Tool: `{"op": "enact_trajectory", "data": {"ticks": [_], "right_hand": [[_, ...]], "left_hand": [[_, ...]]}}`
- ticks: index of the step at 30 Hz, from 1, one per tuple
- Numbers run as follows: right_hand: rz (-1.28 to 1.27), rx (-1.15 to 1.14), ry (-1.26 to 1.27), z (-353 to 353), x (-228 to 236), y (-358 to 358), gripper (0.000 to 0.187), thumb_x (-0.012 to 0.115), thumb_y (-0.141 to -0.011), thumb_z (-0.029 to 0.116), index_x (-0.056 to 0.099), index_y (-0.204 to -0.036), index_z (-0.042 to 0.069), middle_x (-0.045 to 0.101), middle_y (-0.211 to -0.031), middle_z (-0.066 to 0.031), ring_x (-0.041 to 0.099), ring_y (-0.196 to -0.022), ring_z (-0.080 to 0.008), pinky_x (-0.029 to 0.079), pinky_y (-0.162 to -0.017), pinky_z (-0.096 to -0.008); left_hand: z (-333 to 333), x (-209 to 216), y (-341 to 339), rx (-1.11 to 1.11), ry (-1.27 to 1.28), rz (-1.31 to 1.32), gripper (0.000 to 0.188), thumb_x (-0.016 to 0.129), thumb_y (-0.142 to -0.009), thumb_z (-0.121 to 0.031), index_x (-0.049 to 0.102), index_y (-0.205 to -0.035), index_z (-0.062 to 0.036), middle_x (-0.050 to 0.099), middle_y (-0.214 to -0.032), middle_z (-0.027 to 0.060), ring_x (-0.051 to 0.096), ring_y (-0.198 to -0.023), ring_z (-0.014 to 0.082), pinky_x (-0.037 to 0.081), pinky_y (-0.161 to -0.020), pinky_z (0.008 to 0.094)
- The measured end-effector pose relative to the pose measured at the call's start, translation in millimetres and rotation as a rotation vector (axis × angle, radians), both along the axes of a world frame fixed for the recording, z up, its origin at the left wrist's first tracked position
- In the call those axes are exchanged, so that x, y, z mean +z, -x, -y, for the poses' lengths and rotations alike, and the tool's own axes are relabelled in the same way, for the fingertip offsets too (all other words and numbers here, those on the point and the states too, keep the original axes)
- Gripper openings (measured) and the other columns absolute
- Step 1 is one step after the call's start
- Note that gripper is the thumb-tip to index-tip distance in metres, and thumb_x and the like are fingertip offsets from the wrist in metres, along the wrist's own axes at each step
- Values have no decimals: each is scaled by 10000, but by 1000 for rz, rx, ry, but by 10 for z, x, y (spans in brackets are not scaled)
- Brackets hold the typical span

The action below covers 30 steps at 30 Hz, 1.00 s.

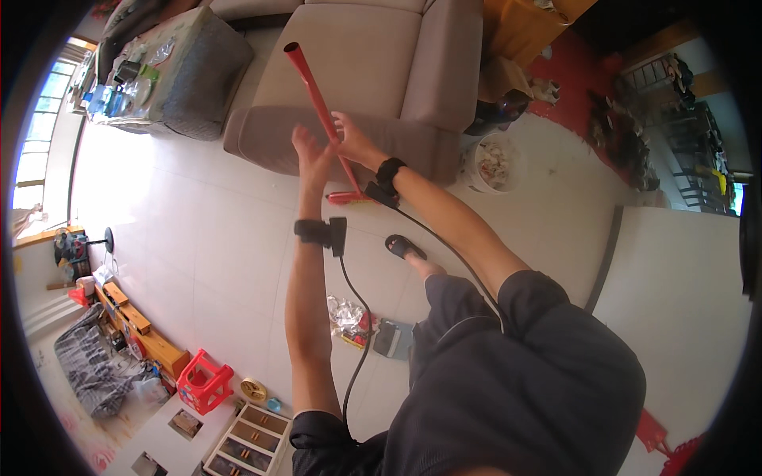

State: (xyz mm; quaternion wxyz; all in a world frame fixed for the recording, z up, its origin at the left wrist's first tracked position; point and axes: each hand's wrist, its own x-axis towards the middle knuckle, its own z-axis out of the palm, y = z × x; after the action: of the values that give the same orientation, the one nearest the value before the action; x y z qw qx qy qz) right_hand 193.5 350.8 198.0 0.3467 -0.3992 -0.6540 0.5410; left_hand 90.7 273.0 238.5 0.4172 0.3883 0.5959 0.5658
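Note:
A red broom slants across the middle of the view, its handle rising toward the grey sofa and its red head low by the tiled floor. My right hand is closed around the handle about midway, with a black band on the wrist. Just left of the handle is my left hand, fingers loosely apart and slightly blurred. Its thumb side is close to the handle; whether it touches is unclear. On the floor below lies a heap of crumpled silvery wrappers beside a flat grey piece.
The sofa stands ahead, with a cloth-covered table to its left. A white bucket of rubbish is at the sofa's right corner. A red plastic stool and a drawer unit are lower left. Cables run from both wrist bands.

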Motion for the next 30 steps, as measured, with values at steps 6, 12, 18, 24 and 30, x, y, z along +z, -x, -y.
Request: {"op": "enact_trajectory", "data": {"ticks": [6, 12, 18, 24, 30], "right_hand": [[48, 249, 128, 57, -41, 448, 740, 759, -663, 91, 446, -1330, 18, 573, -1205, -211, 561, -1117, -245, 464, -902, -346], [-104, 428, 247, 610, -348, 322, 328, 714, -710, 138, 644, -1015, 41, 673, -922, -116, 634, -916, -184, 484, -765, -329], [103, 819, 117, 1721, -202, 67, 202, 702, -714, 161, 672, -878, 49, 676, -796, -93, 650, -832, -164, 485, -708, -332], [189, 996, -185, 4135, 94, -4, 172, 662, -727, 232, 651, -761, 64, 649, -723, -135, 656, -704, -245, 479, -630, -360], [210, 1274, -517, 6145, 316, -966, 177, 617, -750, 233, 628, -733, 57, 645, -739, -161, 621, -709, -354, 475, -638, -407]], "left_hand": [[-471, 507, 395, -95, -12, -76, 272, 699, -780, -113, 597, -1004, 3, 617, -892, 82, 579, -808, 121, 476, -686, 280], [208, 462, 208, -36, 23, -165, 279, 704, -751, -120, 499, -583, -32, 476, -526, -15, 441, -500, 85, 377, -464, 294], [1857, 304, -158, 22, -78, -210, 185, 627, -747, -68, 468, -677, -7, 448, -602, 75, 450, -585, 151, 399, -548, 310], [4595, 870, -360, 71, -34, -280, 180, 588, -658, -1, 409, -640, 5, 469, -693, 111, 457, -629, 202, 412, -596, 315], [6661, 1064, -1611, 176, -7, -279, 120, 622, -692, -52, 525, -718, 13, 565, -768, 148, 562, -726, 255, 452, -673, 345]]}}
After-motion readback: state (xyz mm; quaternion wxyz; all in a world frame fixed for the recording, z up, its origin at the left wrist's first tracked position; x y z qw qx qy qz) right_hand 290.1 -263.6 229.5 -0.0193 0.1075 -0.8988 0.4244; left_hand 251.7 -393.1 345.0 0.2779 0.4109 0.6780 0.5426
